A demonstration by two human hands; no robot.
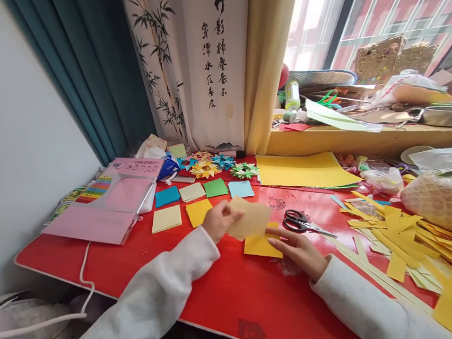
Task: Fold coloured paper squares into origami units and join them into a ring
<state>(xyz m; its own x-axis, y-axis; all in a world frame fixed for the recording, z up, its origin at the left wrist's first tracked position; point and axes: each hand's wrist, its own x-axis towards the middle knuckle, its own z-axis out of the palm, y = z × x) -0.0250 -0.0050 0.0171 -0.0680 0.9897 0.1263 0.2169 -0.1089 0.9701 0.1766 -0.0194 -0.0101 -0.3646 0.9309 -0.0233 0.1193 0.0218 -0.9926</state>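
Note:
My left hand (220, 220) pinches a pale tan square of paper (250, 216), held tilted over the red table and blurred at its edges. Below it lies a yellow paper square (256, 246), partly covered. The outstretched fingers of my right hand (296, 246) rest at that yellow square's right edge, thumb apart from the forefinger. Black-handled scissors (301, 223) lie just beyond my right hand. Behind my left hand are small square stacks: yellow (198, 212), cream (166, 219), blue (167, 196), green (215, 187) and light blue (241, 189).
Folded paper rosettes (205, 168) and large yellow sheets (306, 170) sit at the back of the red table (223, 303). Yellow and cream paper strips (397, 267) pile up at right. A pink paper pack (109, 202) lies left, near a white cable (85, 281).

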